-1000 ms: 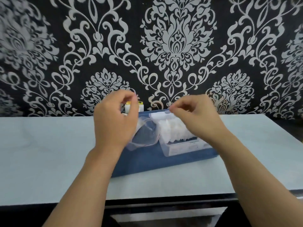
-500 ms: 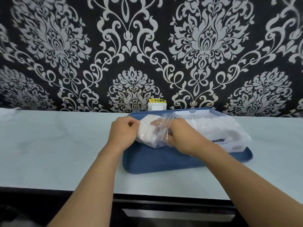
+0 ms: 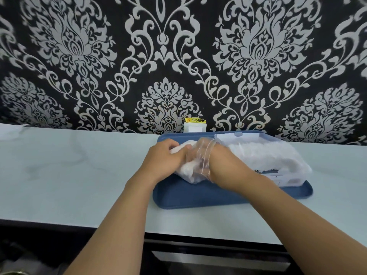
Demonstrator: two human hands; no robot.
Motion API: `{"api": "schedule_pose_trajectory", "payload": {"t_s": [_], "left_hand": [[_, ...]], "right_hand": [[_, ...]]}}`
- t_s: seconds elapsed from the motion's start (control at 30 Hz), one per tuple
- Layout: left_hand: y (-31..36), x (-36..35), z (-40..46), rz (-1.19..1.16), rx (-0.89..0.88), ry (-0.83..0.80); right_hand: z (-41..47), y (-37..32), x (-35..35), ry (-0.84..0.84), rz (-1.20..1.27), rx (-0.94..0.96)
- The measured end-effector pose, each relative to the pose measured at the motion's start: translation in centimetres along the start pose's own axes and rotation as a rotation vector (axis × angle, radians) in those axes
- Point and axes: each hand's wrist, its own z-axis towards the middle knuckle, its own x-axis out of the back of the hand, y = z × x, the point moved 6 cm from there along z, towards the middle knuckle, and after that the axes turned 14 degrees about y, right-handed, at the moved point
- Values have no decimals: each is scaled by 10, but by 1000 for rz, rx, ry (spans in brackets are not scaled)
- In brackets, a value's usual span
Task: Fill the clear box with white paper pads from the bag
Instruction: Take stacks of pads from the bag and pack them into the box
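A clear plastic bag (image 3: 202, 163) with white paper pads (image 3: 186, 171) inside lies on the left part of a blue tray (image 3: 198, 197). My left hand (image 3: 164, 161) grips the bag's left end from outside. My right hand (image 3: 216, 163) is pushed into the bag's mouth, its fingers curled among the pads and partly hidden by the plastic. To the right stands the clear box (image 3: 286, 175), heaped with white pads (image 3: 264, 155), its open lid (image 3: 238, 135) leaning at the back.
The tray sits on a pale countertop (image 3: 79, 171) against a black and silver patterned wall. A white socket with a yellow label (image 3: 195, 126) stands behind the tray. A dark gap and an appliance front lie below the counter's near edge.
Both hands came down from above the tray to the bag. My left hand now grips its end and my right hand has gone inside it; the camera view shifted left.
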Motion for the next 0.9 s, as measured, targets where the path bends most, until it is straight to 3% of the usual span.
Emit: {"api": "schedule_pose_trajectory", "payload": {"t_s": [0.1,0.2,0.33,0.47,0.67,0.77,0.8,0.9], "left_hand": [[2,-8,-7,52,-13,-136],[5,-7,-10,102,-70,-142],[7,-4,-8,117,-100,-73],[2,6,0,134,-87,106],[6,10,-1,242,-55,244],[51,35,-20,-121,-228,548],[71,39,-31,-305,-304,562],[116,20,-63,-665,-337,266]], "right_hand": [[1,1,-2,-59,2,-8],[-4,0,7,-24,221,-20],[-9,6,22,38,278,-45],[-14,20,43,167,268,-188],[-31,40,83,317,753,-423],[-40,48,89,302,1061,-517],[-41,47,90,289,1132,-517],[-39,44,92,298,1299,-482]]}}
